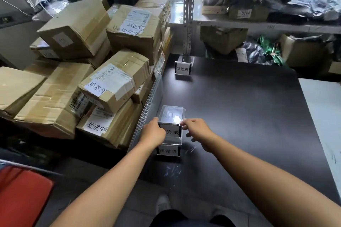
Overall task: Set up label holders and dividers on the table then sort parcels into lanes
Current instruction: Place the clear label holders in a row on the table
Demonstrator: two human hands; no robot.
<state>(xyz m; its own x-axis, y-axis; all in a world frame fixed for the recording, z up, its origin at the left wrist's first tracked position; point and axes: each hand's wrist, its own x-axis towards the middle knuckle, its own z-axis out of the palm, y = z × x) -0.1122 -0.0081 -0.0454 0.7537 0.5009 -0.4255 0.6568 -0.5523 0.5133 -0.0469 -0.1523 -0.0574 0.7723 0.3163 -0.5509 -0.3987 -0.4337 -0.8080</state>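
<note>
Fingers point(160, 129) of the left hand point(154, 131) curl round the left side of a clear acrylic label holder point(172, 116). The right hand point(197, 131) pinches its upper right corner. It sits near the matte black table's point(239, 107) left edge, just behind a second clear holder point(168, 150). Its slot holds a white card facing the person, and its long axis runs away from them. Brown cardboard parcels point(114, 83) are piled to the left.
</note>
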